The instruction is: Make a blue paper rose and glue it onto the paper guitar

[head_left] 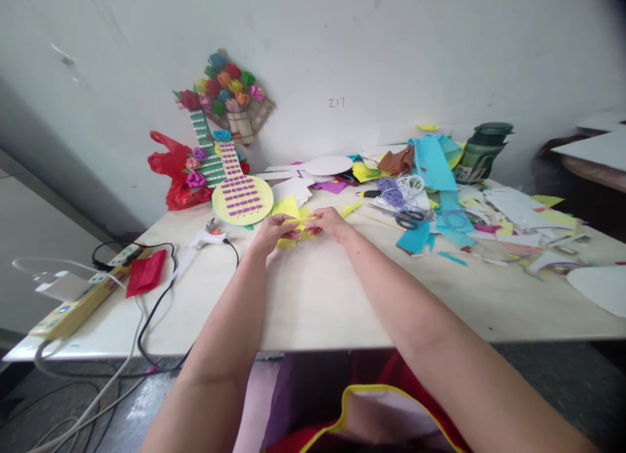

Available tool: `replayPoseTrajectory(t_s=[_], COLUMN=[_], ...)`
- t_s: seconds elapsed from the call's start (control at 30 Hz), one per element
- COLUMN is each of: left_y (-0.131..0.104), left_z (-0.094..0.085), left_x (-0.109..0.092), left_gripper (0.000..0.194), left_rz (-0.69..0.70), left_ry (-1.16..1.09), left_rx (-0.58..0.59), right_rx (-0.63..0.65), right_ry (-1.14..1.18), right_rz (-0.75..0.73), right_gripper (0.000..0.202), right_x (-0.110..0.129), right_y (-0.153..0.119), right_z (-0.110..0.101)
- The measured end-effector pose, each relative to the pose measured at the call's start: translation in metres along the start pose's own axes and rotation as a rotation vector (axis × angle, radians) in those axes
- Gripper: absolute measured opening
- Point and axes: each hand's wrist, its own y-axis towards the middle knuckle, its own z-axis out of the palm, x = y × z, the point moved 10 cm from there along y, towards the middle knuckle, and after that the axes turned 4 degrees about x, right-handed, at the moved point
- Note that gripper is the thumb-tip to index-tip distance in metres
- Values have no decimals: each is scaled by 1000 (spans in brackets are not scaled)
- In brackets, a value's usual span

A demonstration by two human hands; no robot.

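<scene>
Both of my hands meet over the middle of the table, pinching yellow paper [304, 223] between them. My left hand [274, 233] grips its left part with thumb and fingers. On the other side, my right hand [328, 222] pinches the right part close by. More yellow paper [287, 206] lies just behind the hands, and a yellow strip [351, 209] sticks out to the right. Left of my left hand stands a round yellow craft piece [243, 200] with rows of purple pieces. A white glue gun [208, 238] lies nearer on that side.
A power strip [81, 306] with cables runs along the left, beside a red paper square [146, 273]. Scissors [403, 216], string [398, 191], blue paper [430, 163] and scraps cover the right. A green bottle [484, 153] stands behind; paper flowers [227, 81] lean on the wall.
</scene>
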Motion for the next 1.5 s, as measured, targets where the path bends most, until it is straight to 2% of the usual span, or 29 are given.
replayPoseTrajectory(t_s=[0.3,0.53,0.8,1.03,1.27,1.5], left_y=[-3,-1,0,-2,0,0], left_z=[3,2,2,4,0,-1], left_x=[-3,0,0,-2,-5,-6], left_gripper=[39,29,21,22,25,25], left_rz=[0,20,23,29,40,36], left_ry=[-133,-259,-305,-313,-296,-211], left_rx=[41,64,67,83,51,41], right_rx=[10,59,78,87,88,45], right_ry=[115,197,226,229,226,140], right_rz=[-58,-102,-112,-127,-144,-156], right_gripper=[25,25,24,22,17,25], right_x=[-5,0,2,4,13,11], right_y=[8,8,7,5,0,3], right_z=[-6,-4,-3,-2,0,-2])
